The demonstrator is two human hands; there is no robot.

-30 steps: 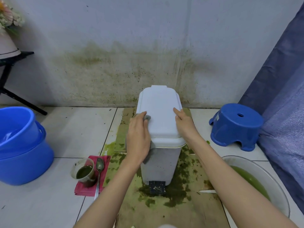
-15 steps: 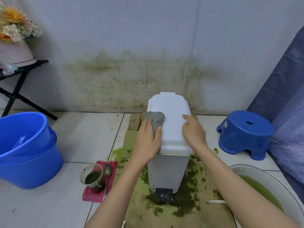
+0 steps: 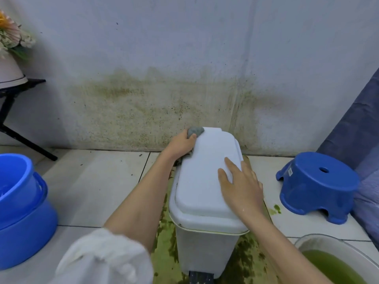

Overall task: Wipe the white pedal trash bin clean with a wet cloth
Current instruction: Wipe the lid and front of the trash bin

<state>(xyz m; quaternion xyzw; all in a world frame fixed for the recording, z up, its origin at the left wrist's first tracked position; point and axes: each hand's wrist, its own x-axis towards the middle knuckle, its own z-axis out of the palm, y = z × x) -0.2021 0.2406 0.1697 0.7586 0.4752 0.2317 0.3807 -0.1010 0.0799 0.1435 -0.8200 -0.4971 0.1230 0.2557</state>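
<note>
The white pedal trash bin (image 3: 203,242) stands on a green-stained mat, its lid shut and its black pedal at the bottom edge of the view. My left hand (image 3: 180,145) grips a grey wet cloth (image 3: 194,131) against the lid's far left corner. Only a bunched end of the cloth shows above my fingers. My right hand (image 3: 242,185) lies flat on the right side of the lid, fingers straight and spread.
Stacked blue buckets (image 3: 22,212) stand at the left. A blue stool (image 3: 316,185) sits to the right, with a blue curtain behind it. A white basin (image 3: 320,245) of green water is at the lower right. The stained wall is close behind the bin.
My left hand has slid the cloth from the lid's near left edge up to its far left corner. My right hand moved further onto the lid. The camera has come closer.
</note>
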